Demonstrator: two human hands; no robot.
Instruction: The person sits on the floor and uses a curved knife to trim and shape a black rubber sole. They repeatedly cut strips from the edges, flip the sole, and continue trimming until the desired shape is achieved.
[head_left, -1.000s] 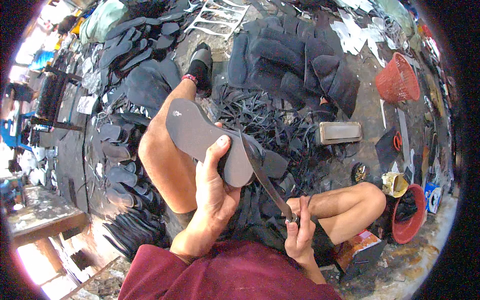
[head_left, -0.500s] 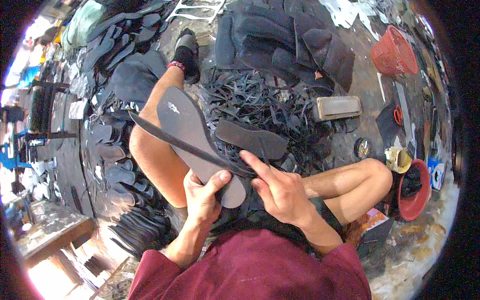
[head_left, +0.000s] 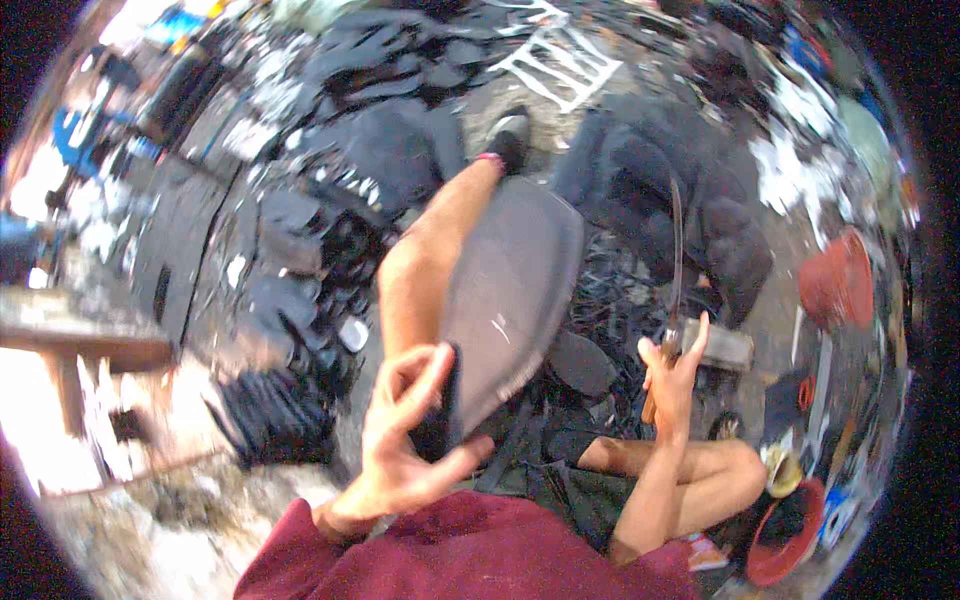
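Centre frame, the left hand [head_left: 405, 440] pinches the lower end of a grey sole-shaped rubber sheet [head_left: 510, 300] between thumb and fingers. It looks light and bendy, best held at its edge. Right of centre, the right hand [head_left: 672, 365] grips a long knife [head_left: 676, 255], handle mostly hidden. Background blurred.

Dark rubber offcuts [head_left: 610, 300] litter the ground beside a red basket [head_left: 838, 288], a white frame [head_left: 560, 62] and a wooden bench [head_left: 85, 350].
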